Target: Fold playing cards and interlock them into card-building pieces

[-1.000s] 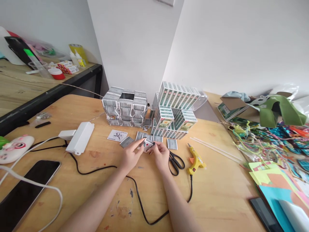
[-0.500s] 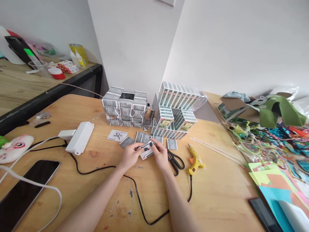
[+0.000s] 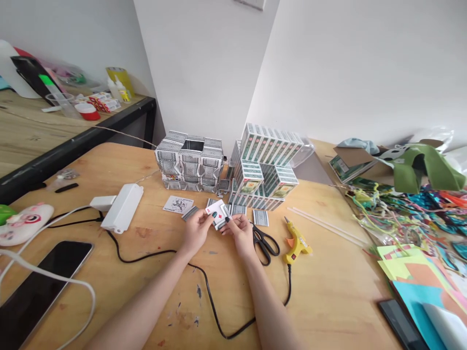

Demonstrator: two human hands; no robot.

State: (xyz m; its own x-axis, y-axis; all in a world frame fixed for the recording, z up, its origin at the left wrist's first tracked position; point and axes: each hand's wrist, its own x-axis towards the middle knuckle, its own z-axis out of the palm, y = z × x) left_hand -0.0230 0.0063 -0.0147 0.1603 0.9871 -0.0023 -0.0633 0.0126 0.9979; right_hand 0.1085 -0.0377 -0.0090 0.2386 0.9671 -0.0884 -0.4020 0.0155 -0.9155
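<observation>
Between my two hands is a white playing card (image 3: 216, 211) with a red diamond mark, its face turned up. My left hand (image 3: 196, 231) pinches its left side with thumb and fingers. On its right side, my right hand (image 3: 239, 233) grips a folded patterned card (image 3: 224, 219) that touches the white one. More patterned cards (image 3: 260, 218) lie just beyond my hands, along with a joker card (image 3: 178, 204). Behind them stands a block built of folded cards (image 3: 191, 166). Black scissors (image 3: 265, 244) rest beside my right hand, their blades partly hidden.
Stacked card boxes (image 3: 256, 170) stand behind my right hand. A yellow glue gun (image 3: 296, 241) lies to the right, near white glue sticks (image 3: 324, 226). Its black cable (image 3: 206, 287) loops under my forearms. A white adapter (image 3: 123, 208) and a phone (image 3: 47, 287) are at left.
The card in my hands has been raised and turned, and its diamond face now shows. My hands have moved slightly apart.
</observation>
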